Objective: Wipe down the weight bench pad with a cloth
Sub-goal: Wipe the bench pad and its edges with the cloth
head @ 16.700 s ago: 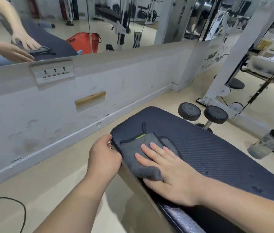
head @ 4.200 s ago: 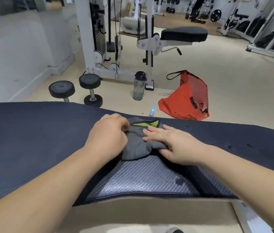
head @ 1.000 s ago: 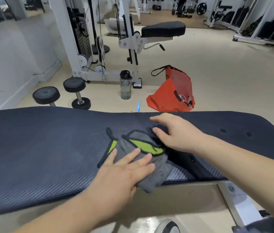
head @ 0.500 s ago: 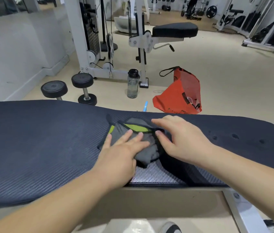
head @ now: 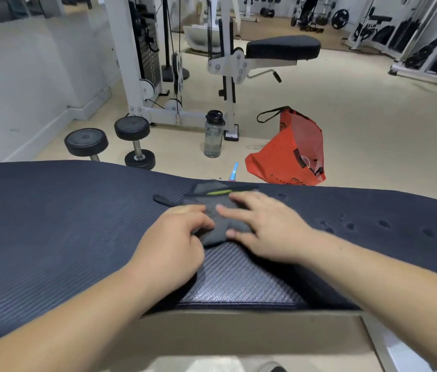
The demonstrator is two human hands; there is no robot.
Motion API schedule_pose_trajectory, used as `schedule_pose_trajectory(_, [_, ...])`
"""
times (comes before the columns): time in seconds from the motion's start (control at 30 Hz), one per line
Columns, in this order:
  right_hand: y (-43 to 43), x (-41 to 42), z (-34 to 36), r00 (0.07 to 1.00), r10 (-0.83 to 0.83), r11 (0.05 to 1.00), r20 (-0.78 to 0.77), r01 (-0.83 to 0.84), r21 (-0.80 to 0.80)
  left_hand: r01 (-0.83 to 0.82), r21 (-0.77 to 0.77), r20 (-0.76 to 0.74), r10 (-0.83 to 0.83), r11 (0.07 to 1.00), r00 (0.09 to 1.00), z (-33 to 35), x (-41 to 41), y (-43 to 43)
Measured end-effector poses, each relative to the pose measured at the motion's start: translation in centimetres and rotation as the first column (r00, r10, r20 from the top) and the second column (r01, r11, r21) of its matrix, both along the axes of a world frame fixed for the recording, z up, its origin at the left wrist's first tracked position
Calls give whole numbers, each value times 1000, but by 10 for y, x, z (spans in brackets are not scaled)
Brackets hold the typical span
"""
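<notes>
The dark blue, ribbed weight bench pad [head: 59, 224] runs across the whole view in front of me. A grey cloth [head: 216, 210] with a lime-green stripe lies bunched near the pad's far edge, at the middle. My left hand [head: 174, 242] has its fingers curled onto the cloth's left side. My right hand [head: 263, 226] lies flat on the cloth's right side with fingers spread, pressing it down. Several wet drops sit on the pad to the right of my right hand.
On the floor beyond the bench stand two black dumbbells [head: 134, 140], a clear water bottle [head: 213, 135], an orange bag [head: 289, 154] and a small blue item [head: 234, 171]. A white cable machine with a black seat [head: 281, 48] stands behind them. A wall runs along the left.
Over the last second both hands have pushed the cloth away from the near edge toward the pad's far edge. My left hand's fingers have curled from flat onto the cloth.
</notes>
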State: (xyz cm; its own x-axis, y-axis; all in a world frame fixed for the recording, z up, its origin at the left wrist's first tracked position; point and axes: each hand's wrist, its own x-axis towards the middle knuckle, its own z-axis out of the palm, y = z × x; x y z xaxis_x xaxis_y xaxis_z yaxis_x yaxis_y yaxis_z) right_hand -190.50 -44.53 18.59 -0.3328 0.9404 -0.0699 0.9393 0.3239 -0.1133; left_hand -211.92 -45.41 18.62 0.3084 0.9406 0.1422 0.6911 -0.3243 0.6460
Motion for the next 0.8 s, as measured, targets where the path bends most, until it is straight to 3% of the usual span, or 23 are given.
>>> schedule_pose_trajectory(0.2, [29, 59, 1, 948, -318, 943, 0, 316, -104, 6, 8, -31, -5, 1000, 1000, 0, 20, 7])
schedule_pose_trajectory(0.4, [-27, 40, 9, 996, -71, 989, 60, 78, -129, 80, 15, -44, -80, 997, 996, 5, 49, 14])
schedule_pose_trajectory(0.63, [3, 103, 0, 894, -430, 901, 124, 433, -5, 112, 16, -85, -110, 994, 990, 11, 75, 12])
schedule_pose_trajectory(0.7, [5, 99, -3, 889, -431, 900, 155, 435, 9, 129, 10, -99, -127, 992, 987, 11, 76, 14])
schedule_pose_trajectory(0.8, [-3, 70, -6, 953, -268, 962, 138, 271, -6, 132, 30, -140, -126, 991, 982, 10, 73, 19])
